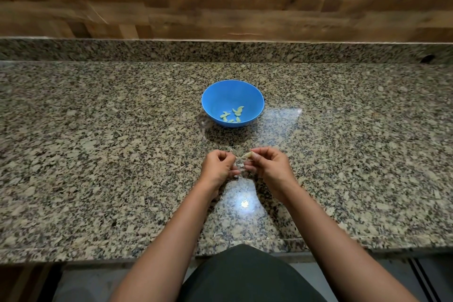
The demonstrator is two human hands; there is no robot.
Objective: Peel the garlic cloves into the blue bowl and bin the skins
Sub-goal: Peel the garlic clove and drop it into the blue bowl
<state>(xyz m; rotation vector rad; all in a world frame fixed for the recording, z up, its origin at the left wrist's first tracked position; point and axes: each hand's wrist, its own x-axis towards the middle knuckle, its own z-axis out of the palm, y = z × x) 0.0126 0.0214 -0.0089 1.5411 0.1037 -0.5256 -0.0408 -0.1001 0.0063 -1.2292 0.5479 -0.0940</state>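
Since the garlic clove (pixel 249 154) is small, light and firm, and probably slippery once bare, it seems best held by its thick end while the papery skin (pixel 239 157) is drawn off from the tip. The right hand (pixel 269 167) pinches the clove between thumb and fingertips. The left hand (pixel 218 167), fingers curled, pinches the thin, easily torn strip of skin stretched between the two. Both hover just above the surface (pixel 98 130), on the near side of the blue bowl (pixel 220 92), where several peeled cloves (pixel 232 115) lie. No bin shows.
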